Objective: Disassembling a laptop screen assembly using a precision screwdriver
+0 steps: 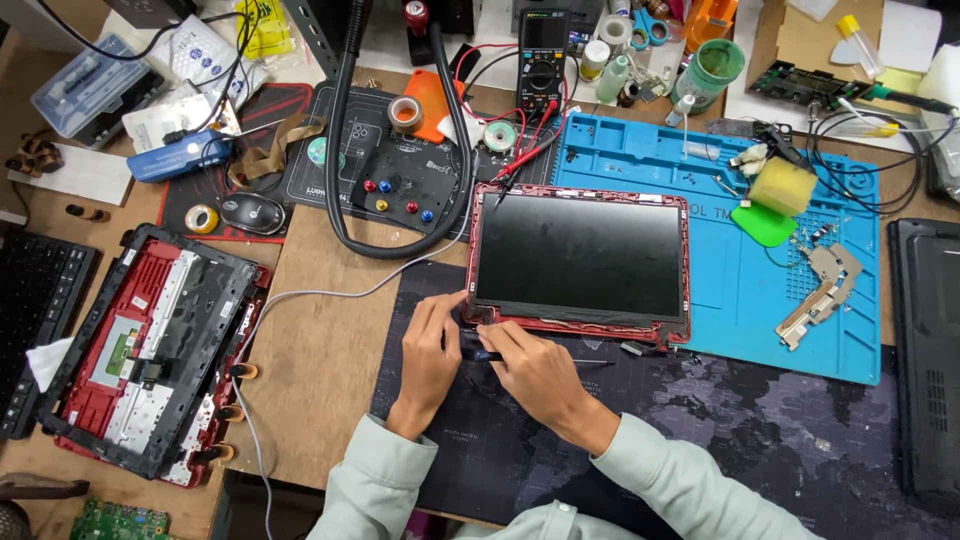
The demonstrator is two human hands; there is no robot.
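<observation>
Both hands meet at the lower left corner of a red-framed laptop screen panel [582,262] lying flat, dark glass up. Left hand [428,350] touches the frame's corner; right hand [535,368] has its grip closed around a small screwdriver [478,349], tip toward that corner. Panel straddles a dark mat [760,440] and a blue work mat [800,310]. Red laptop base [150,350] lies well apart on the counter [320,350], left.
</observation>
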